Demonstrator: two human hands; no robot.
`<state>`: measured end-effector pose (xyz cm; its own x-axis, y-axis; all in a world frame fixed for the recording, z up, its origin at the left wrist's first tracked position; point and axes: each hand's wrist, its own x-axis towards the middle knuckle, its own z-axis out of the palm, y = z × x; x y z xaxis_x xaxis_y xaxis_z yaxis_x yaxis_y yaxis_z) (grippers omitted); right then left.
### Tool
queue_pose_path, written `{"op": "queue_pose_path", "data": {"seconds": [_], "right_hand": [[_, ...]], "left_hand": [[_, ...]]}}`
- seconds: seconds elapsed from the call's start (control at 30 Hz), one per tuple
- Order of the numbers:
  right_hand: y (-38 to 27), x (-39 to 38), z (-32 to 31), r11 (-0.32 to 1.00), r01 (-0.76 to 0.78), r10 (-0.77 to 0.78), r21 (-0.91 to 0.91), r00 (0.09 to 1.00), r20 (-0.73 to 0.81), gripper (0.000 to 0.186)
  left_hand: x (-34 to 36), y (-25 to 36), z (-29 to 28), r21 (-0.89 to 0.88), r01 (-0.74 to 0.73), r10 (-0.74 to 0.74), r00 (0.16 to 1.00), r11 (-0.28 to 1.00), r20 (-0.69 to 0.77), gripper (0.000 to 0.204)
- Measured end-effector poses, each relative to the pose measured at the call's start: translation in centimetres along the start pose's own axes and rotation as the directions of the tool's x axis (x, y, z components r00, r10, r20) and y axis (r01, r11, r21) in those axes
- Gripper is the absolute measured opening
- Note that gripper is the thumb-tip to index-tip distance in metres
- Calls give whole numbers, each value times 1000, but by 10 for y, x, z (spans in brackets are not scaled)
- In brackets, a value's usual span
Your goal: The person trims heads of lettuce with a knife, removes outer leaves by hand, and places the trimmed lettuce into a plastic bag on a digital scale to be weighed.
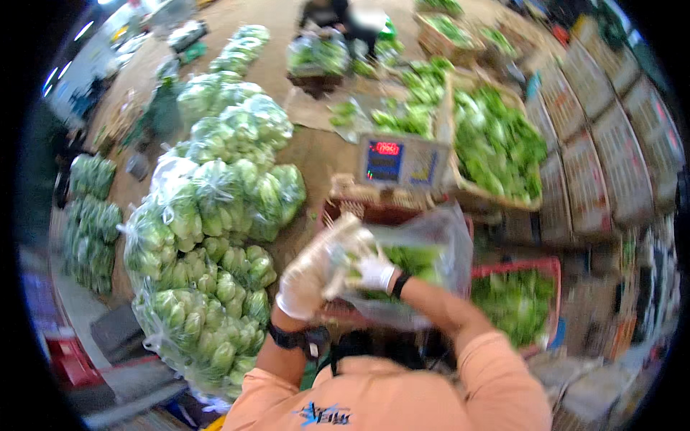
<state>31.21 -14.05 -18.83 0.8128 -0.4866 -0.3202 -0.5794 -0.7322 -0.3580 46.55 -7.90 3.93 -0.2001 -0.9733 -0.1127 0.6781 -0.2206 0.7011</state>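
In front of me stands a red crate (346,210) lined with a clear plastic bag (454,248). Green leafy vegetables (417,262) lie inside the bag. My left hand (305,280), in a pale glove, is over the crate's left side. It is smeared by motion, so whether its fingers grip anything is unclear. My right hand (375,271), in a white glove, reaches leftward into the bag's opening close to the left hand. Its fingers look spread beside pale stems, though blurred. Behind the crate, a digital scale display (395,161) shows lit red digits.
Bagged green heads (215,205) are piled along the left. A large basket of leafy greens (496,147) stands behind right, a red crate of greens (514,305) nearer right. Stacked plastic crates (593,172) line the right. Another person (327,14) is at the far side, by greens.
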Motion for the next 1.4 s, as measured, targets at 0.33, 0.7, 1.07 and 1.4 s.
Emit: {"op": "queue_pose_path", "data": {"seconds": [0.33, 0.7, 1.07, 1.4], "right_hand": [[74, -229, -157, 690, -567, 705, -449, 668, 239, 99], [-14, -278, -229, 602, -570, 764, -559, 614, 198, 80], [22, -234, -131, 724, -635, 668, -269, 743, 41, 59], [-109, -406, -43, 807, -168, 556, 566, 539, -633, 37]], "left_hand": [[11, 36, -83, 274, 256, -240, 967, 927, -91, 27], [-37, 68, -38, -206, 24, -9, 997, 978, 74, 44], [-23, 10, -76, -126, 142, -167, 961, 982, -221, 39], [-14, -28, -14, 984, -158, 767, 641, 86, 36, 52]]}}
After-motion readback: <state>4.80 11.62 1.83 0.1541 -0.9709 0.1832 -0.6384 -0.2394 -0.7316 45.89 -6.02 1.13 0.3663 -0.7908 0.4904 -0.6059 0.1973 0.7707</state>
